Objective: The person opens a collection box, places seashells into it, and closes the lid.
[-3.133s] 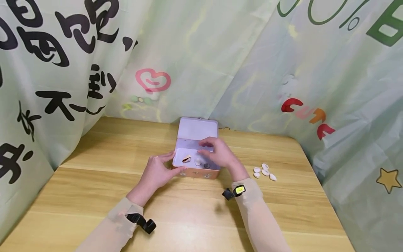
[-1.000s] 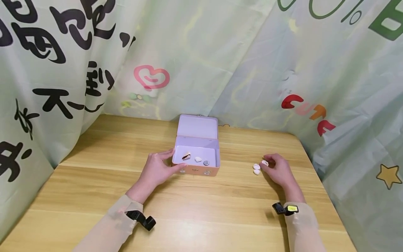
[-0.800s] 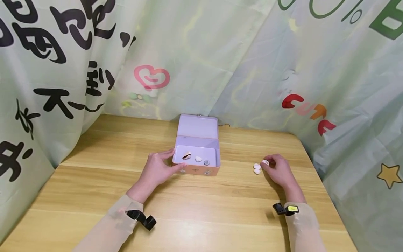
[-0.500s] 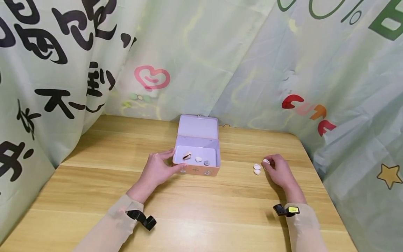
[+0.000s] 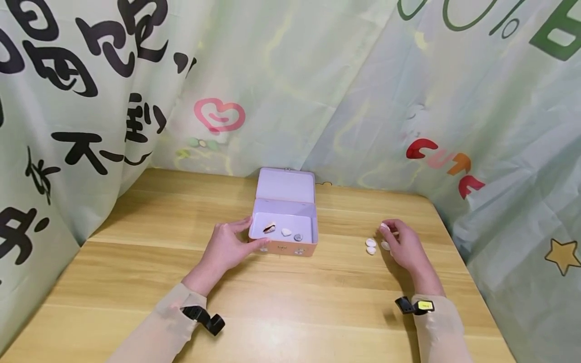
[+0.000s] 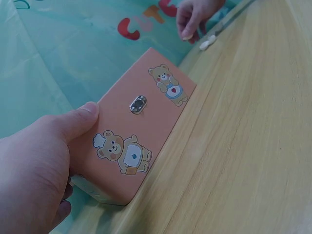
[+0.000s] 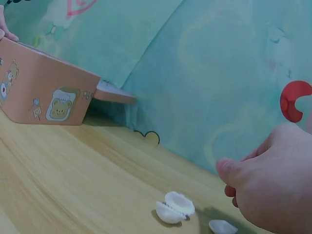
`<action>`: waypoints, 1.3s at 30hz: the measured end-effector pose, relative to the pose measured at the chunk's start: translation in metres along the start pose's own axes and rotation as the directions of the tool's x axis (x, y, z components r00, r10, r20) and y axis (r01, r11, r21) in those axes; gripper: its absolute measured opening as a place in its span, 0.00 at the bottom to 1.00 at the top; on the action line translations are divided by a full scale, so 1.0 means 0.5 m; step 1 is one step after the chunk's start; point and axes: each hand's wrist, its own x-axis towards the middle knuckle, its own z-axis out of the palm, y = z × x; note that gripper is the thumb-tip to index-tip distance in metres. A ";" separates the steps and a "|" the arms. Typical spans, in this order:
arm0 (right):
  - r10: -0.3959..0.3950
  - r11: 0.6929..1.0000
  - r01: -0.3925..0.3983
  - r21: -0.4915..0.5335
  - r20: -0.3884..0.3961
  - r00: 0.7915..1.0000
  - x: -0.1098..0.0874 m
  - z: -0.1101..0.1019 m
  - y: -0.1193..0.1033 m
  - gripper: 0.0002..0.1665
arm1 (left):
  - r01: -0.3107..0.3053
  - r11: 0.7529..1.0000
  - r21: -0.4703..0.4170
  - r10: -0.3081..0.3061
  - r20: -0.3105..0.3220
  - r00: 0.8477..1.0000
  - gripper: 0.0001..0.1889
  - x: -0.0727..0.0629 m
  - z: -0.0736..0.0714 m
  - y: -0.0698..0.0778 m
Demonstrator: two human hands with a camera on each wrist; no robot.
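Note:
My left hand [image 5: 227, 247] grips the front left corner of an orange tin box [image 6: 136, 122] with bear pictures, thumb on its front and fingers at its side. The box's lavender lid [image 5: 286, 184] stands open at the back. Inside lie a brown-streaked seashell [image 5: 269, 228], a white seashell [image 5: 286, 232] and a grey round piece [image 5: 297, 237]. To the right, my right hand [image 5: 404, 247] pinches a small white seashell [image 5: 384, 227] just above the table; its fingers hide it in the right wrist view. Under and beside that hand lie white seashells [image 7: 170, 212], with another white seashell [image 7: 223, 226] nearer.
The wooden table [image 5: 281, 302] reaches back to a pale printed curtain [image 5: 290, 75], which closes in the rear and both sides. The box stands near the back edge. Each sleeve carries a black wrist camera [image 5: 204, 319].
My right hand has gone from over the box to the seashells on the right, and has lifted one a little off the table. My left hand has stayed on the box.

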 end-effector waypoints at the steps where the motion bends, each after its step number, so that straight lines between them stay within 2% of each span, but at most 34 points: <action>1: -0.009 1.000 0.009 0.000 -0.005 1.000 0.001 -0.001 -0.003 0.26 | -0.002 1.000 0.003 0.002 -0.003 1.000 0.46 -0.001 0.000 0.000; 12: -0.118 0.993 0.119 0.000 -0.066 0.991 0.012 -0.001 -0.041 0.21 | -0.052 0.999 0.015 0.052 -0.028 0.998 0.45 -0.001 0.004 -0.005; 17: -0.140 0.990 0.141 0.012 -0.080 0.987 0.017 0.005 -0.054 0.19 | -0.039 0.999 0.024 0.040 -0.023 0.999 0.45 -0.001 0.003 -0.005; 25: -0.153 0.988 0.154 0.013 -0.061 0.986 0.019 0.014 -0.061 0.19 | -0.013 1.000 0.025 0.013 -0.006 1.000 0.46 -0.002 0.002 -0.004; 34: -0.155 0.988 0.155 0.007 -0.035 0.987 0.023 0.014 -0.083 0.21 | -0.028 0.999 0.027 0.028 -0.014 0.999 0.45 0.001 0.001 -0.004; 39: -0.184 0.983 0.184 0.009 -0.011 0.983 0.029 0.016 -0.105 0.21 | -0.036 0.999 0.015 0.037 -0.020 0.999 0.46 0.000 0.004 -0.007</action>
